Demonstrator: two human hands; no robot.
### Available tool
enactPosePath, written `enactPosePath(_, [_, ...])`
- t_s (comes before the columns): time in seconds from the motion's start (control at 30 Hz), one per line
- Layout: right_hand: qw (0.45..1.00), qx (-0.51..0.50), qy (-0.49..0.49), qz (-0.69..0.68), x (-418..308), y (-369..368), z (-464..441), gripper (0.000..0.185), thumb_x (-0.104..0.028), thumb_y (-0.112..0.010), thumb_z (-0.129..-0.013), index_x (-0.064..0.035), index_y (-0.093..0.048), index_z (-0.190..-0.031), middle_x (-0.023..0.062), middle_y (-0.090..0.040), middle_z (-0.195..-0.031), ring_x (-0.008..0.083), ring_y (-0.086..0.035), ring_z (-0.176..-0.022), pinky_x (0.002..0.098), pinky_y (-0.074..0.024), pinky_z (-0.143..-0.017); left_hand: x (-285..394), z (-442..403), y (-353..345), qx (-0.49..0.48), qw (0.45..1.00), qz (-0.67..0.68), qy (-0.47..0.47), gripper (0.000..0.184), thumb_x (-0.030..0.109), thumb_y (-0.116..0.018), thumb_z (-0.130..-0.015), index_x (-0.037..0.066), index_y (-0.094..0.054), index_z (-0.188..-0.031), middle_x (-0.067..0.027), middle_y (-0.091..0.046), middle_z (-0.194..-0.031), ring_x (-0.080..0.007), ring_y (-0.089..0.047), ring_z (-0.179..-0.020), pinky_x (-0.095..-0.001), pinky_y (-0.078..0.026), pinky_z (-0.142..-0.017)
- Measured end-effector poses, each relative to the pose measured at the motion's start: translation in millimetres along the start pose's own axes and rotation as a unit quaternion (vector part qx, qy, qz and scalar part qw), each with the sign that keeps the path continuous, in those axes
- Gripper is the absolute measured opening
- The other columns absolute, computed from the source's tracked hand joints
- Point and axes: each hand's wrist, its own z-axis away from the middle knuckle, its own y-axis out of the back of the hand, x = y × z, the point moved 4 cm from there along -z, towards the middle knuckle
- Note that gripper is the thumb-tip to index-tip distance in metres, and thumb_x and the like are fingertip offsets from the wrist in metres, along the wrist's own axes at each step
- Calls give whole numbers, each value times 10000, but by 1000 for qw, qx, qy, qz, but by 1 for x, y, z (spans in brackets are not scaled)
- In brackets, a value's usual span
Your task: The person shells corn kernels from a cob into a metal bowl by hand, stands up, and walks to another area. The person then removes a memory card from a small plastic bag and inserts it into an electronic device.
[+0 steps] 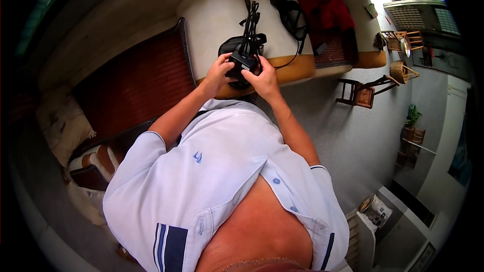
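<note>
Between my two hands is a small black box with a pale label on its face. My left hand grips its left side, thumb on top and fingers curled round. On the opposite side my right hand holds it, thumb near the lower edge. A bundle of black cables runs up from the box across the sofa cushion. Beneath and behind lies a black pouch-like item, partly hidden by the hands and cables. A black strap-like headgear rests on the cushion to the right, with a thin cable trailing from it.
The cream sofa spans the top of the view, with a reddish-brown mat on its left part. Red clothing lies at the right. Wooden chairs and a potted plant stand on the grey floor.
</note>
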Motion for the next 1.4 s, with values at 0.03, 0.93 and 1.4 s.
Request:
enactPosePath(0.03, [1000,-13,12,4,-10,-1,3,568,-226,-769,-702,12,-574,-1180,166,-686,-983,268,-678,-883,350,-528,-792,2,-3,2,5,1000,1,22,488,201,-601,-886,49,-418,-1312,-93,-535,-1181,-183,-568,-1060,-376,-514,-860])
enactPosePath(0.93, [994,-7,60,92,-9,-10,12,613,-242,-772,-692,-14,-555,-1218,222,-668,-998,362,-662,-912,398,-529,-788,-3,-6,4,72,994,-42,74,401,175,-637,-847,65,-514,-1213,-73,-609,-1051,-165,-613,-941,-334,-549,-737])
enactPosePath(1.4, [991,-7,95,98,-17,-8,20,566,-215,-759,-699,-49,-561,-1203,209,-666,-979,369,-656,-897,401,-526,-771,0,-3,-3,56,993,-38,95,405,153,-652,-819,63,-508,-1186,-80,-610,-1036,-193,-633,-941,-372,-576,-725])
